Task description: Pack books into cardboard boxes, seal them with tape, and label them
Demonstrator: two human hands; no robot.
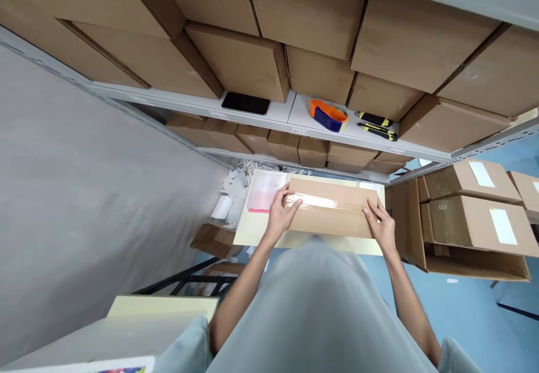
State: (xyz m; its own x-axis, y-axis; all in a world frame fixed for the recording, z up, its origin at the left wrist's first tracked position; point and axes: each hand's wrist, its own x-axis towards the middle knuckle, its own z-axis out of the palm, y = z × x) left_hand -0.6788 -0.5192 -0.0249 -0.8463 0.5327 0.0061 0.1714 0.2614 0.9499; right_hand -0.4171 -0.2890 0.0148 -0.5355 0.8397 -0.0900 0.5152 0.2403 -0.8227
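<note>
A long, flat cardboard box point(330, 222) lies in front of me on a pale yellow tabletop point(248, 231). Shiny clear tape point(315, 201) runs along the left part of its top seam. My left hand point(283, 211) grips the box's left end, thumb on the tape and fingers at the far corner. At the right end my right hand point(381, 226) is closed on the edge, with its thumb and fingertips against the cardboard. A pink-edged sheet or folder point(266, 193) lies just left of the box, partly behind my left hand.
Above the table, a shelf point(278, 112) packed with cartons holds a black phone point(246, 103), an orange and blue ring-shaped item point(328, 116) and black-yellow utility knives point(377, 126). Labelled boxes point(471, 221) are stacked at right; a grey wall point(105, 193) stands at left. Scrap paper point(240, 181) is heaped behind the table.
</note>
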